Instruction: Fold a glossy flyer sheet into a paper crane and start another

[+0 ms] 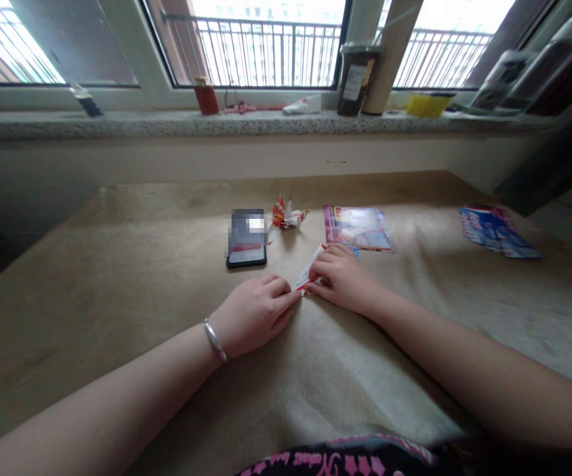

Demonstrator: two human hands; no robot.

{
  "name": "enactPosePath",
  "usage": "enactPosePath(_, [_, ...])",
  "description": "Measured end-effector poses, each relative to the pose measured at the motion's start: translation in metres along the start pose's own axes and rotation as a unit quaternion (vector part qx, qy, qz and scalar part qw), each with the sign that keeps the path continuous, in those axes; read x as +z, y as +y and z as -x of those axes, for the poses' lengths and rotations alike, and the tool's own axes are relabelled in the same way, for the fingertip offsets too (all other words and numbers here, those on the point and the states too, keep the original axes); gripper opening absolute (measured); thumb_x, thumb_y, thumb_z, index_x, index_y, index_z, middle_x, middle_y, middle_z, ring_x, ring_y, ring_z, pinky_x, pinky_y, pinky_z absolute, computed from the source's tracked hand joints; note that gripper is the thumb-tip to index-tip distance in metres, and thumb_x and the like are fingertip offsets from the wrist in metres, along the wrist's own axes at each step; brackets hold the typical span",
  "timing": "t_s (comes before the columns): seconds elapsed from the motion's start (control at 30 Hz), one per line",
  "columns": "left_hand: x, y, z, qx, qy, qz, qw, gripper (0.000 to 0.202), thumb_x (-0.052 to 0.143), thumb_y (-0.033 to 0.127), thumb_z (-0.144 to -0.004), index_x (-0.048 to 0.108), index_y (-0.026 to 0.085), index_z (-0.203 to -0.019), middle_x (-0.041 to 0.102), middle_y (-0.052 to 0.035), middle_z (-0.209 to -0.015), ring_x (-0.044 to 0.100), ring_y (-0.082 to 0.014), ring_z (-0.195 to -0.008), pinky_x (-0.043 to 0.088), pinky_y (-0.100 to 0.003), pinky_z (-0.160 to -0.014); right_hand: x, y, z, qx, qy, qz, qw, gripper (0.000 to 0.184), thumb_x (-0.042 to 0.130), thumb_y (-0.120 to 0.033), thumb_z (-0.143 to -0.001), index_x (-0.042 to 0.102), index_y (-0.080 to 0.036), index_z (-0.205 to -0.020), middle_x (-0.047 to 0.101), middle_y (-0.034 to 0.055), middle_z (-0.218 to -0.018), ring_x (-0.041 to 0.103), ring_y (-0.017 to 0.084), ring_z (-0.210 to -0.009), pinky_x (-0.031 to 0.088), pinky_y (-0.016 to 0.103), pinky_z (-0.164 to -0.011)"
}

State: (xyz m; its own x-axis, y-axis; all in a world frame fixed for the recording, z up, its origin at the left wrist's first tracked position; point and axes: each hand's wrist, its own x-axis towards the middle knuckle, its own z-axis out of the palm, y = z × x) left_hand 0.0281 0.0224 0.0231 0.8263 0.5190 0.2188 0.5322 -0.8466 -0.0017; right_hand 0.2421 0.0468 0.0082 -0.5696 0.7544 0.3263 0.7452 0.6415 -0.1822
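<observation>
A small folded piece of red-and-white paper [308, 271] lies on the tan cloth-covered table [117, 277]. My left hand [256, 314], with a silver bracelet at the wrist, has its fingers curled and pinches the paper's near end. My right hand [342, 277] is closed over the paper's right side and presses it down. A finished red-and-white folded paper figure [288, 215] stands just beyond, beside a black phone [246, 238] lying flat.
A pink printed paper sheet [358, 228] lies behind my right hand, and blue printed sheets [496, 231] lie at the far right. The windowsill holds a red cup [207, 99], a dark jar [355, 82], a yellow object [427, 104] and other small items.
</observation>
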Motion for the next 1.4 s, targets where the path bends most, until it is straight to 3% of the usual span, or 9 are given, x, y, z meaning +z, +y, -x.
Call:
enactPosePath(0.7, [-0.004,0.007,-0.003,-0.007,-0.032,-0.03,0.999,0.025,0.04,0.022,-0.088,0.062,0.015,-0.099,0.057,-0.0074,-0.084,0.051,-0.0165,-0.074,0.047,-0.03,-0.066,0.001,-0.005,0.0,0.022,-0.018,0.02,0.999,0.022,0.056,-0.039,-0.081,0.06,-0.019,-0.073,0.061,0.0052,-0.077,0.046,0.021,-0.084,0.033,0.034,-0.081])
enactPosePath(0.93, [-0.011,0.007,-0.004,-0.013,-0.066,-0.023,0.997,0.022,0.044,0.016,-0.083,0.063,0.015,-0.095,0.058,-0.007,-0.085,0.053,-0.0181,-0.076,0.049,-0.032,-0.069,0.001,-0.005,0.0,0.031,-0.029,0.013,0.999,0.022,0.056,-0.039,-0.081,0.06,-0.019,-0.073,0.062,0.0049,-0.077,0.048,0.019,-0.083,0.034,0.033,-0.081])
enactPosePath(1.4, [-0.017,-0.002,0.0,-0.01,-0.092,0.002,0.996,0.026,0.047,0.011,-0.076,0.065,0.019,-0.093,0.059,-0.0049,-0.087,0.054,-0.0173,-0.079,0.049,-0.031,-0.072,0.004,-0.003,0.003,0.036,-0.019,0.005,0.999,0.024,0.057,-0.042,-0.08,0.061,-0.019,-0.073,0.062,0.0055,-0.078,0.049,0.02,-0.084,0.035,0.034,-0.082])
